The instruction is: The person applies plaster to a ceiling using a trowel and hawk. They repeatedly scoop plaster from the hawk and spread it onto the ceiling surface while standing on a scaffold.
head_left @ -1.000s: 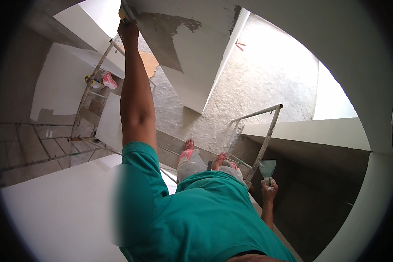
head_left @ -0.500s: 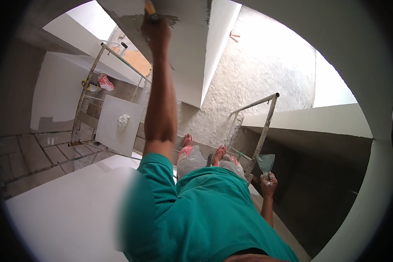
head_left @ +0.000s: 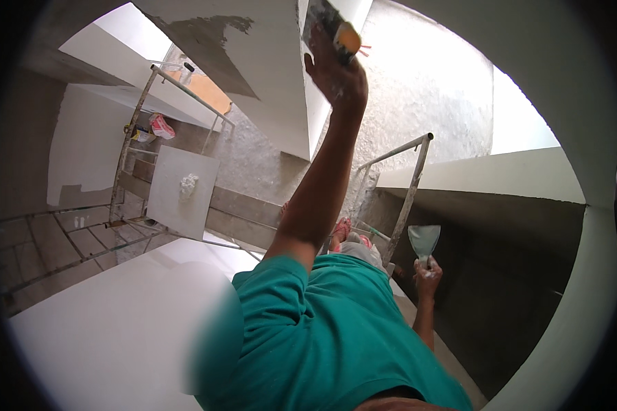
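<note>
- Left hand (head_left: 340, 81) raised at the far end of reach, closed round the handle of a trowel (head_left: 348, 39); orange handle end shows, some fingers hidden.
- Trowel sits by the far corner of a pale panel (head_left: 274, 96) — whether blade touches surface, cannot tell. Best guess: low blade angle, even pressure, lighter right at the corner so the edge isn't gouged.
- Right hand (head_left: 428, 275) low at near right, shut on a putty knife (head_left: 425, 238), blade upward. Well placed for scraping the trowel clean between passes, I'd judge; worth holding it clear of the scaffold post (head_left: 410, 192) just left.
- Grey patch (head_left: 216, 44) on the panel, left of the trowel, ragged far border. Overlapping strokes across that border should avoid ridges.
- White board (head_left: 178, 218) at left, lump of putty (head_left: 188, 185) upon it — small loads would likely drop less.
- Plank (head_left: 243, 212) nearer the body, scaffold to both sides. Long reach; steady feet matter more than a longer stroke.
</note>
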The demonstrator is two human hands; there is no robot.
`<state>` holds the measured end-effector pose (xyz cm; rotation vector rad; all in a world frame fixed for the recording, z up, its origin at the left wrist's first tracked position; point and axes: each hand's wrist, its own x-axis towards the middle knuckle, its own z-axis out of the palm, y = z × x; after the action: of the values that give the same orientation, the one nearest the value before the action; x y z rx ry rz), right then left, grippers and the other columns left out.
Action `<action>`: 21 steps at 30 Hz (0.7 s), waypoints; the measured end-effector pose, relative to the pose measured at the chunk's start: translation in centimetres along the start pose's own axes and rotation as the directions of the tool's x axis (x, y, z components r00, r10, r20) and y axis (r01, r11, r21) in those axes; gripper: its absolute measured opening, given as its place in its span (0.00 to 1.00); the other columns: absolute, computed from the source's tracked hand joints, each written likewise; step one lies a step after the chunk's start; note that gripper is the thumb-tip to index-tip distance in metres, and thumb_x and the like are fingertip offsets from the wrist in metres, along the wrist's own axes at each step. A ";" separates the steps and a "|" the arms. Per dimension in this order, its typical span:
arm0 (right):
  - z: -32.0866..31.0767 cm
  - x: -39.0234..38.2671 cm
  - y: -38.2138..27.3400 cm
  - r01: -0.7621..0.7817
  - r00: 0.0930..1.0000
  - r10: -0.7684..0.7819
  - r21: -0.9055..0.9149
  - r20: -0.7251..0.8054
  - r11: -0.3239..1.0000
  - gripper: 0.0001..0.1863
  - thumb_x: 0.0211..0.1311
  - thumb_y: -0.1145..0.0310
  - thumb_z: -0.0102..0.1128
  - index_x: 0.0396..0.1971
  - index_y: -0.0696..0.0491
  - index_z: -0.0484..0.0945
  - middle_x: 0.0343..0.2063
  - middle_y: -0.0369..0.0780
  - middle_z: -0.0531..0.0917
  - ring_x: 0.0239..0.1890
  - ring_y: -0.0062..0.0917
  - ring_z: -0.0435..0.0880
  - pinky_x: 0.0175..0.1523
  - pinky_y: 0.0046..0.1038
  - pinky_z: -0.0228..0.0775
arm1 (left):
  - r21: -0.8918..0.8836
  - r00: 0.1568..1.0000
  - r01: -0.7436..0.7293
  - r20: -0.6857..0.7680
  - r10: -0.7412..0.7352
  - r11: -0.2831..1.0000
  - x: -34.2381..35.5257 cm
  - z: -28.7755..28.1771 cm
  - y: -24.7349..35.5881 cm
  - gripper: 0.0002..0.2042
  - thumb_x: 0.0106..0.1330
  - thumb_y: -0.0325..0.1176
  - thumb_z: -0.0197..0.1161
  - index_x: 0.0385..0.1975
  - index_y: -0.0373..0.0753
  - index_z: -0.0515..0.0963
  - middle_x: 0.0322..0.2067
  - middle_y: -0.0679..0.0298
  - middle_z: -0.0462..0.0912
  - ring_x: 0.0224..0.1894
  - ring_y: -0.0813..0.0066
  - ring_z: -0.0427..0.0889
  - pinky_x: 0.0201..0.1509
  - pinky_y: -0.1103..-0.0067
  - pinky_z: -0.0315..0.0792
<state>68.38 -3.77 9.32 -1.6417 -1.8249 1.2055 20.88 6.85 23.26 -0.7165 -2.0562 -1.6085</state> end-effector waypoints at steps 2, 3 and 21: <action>-0.2 1.4 -3.7 0.046 0.998 -0.045 -0.025 0.043 0.999 0.09 0.51 0.70 0.63 0.31 0.59 0.76 0.14 0.30 0.72 0.11 0.11 0.68 0.15 0.17 0.60 | -0.242 0.995 0.094 0.047 -0.085 0.966 -0.9 -3.2 1.6 0.25 0.52 0.24 0.58 0.53 0.27 0.67 0.47 0.48 0.77 0.47 0.58 0.79 0.47 0.67 0.72; 0.1 2.5 -4.7 0.129 0.989 -0.129 0.004 0.069 0.992 0.09 0.52 0.70 0.62 0.31 0.58 0.77 0.14 0.30 0.72 0.11 0.10 0.68 0.15 0.17 0.59 | -0.358 0.942 0.319 0.226 -0.250 0.878 -1.8 -5.4 2.0 0.19 0.53 0.23 0.58 0.47 0.28 0.70 0.40 0.52 0.78 0.41 0.65 0.80 0.41 0.73 0.73; 6.2 9.1 -26.5 0.433 0.757 -0.406 0.073 0.512 0.899 0.21 0.45 0.71 0.70 0.41 0.64 0.78 0.19 0.41 0.80 0.24 0.14 0.73 0.31 0.23 0.70 | -0.286 0.639 0.085 0.751 0.168 0.954 -8.3 -20.6 0.5 0.31 0.45 0.16 0.61 0.55 0.40 0.72 0.54 0.54 0.74 0.58 0.59 0.72 0.59 0.70 0.69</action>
<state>45.78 4.53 25.02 -0.8711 -2.3954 1.4816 27.97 -14.18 23.32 -1.8296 -2.2976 -1.7868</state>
